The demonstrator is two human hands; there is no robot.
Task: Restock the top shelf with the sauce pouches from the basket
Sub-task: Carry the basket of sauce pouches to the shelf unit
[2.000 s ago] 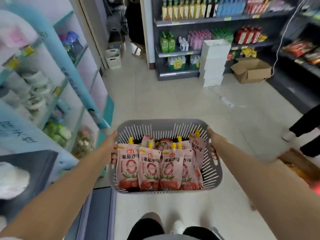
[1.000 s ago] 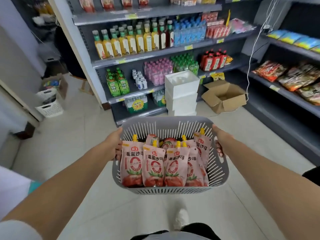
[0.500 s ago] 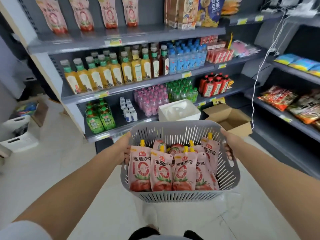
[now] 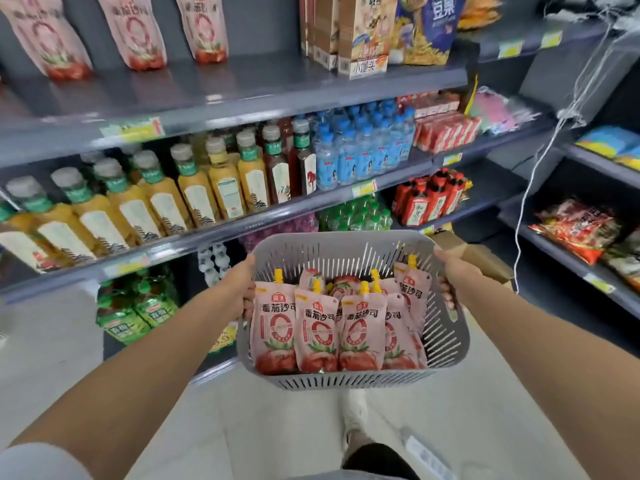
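Note:
I hold a grey slotted basket (image 4: 446, 344) in front of me with both hands. My left hand (image 4: 239, 289) grips its left rim and my right hand (image 4: 453, 271) grips its right rim. Several pink tomato sauce pouches (image 4: 318, 334) with yellow spouts stand packed inside it. The top shelf (image 4: 263, 88) runs across the upper part of the view. Three matching pink pouches (image 4: 138, 36) stand upright at its left end, with bare shelf in front of them and to their right.
Boxes and a blue snack bag (image 4: 426, 26) fill the top shelf's right end. Below are rows of juice bottles (image 4: 194, 188), water bottles (image 4: 360, 150) and red bottles (image 4: 429, 199). A second shelf unit (image 4: 581, 233) with snack packs stands to the right. A cardboard box (image 4: 481, 261) lies behind the basket.
I have turned from the freezer aisle and walked up to the shelf unit, carrying the basket. The top shelf with its pouches has come close and fills the upper view.

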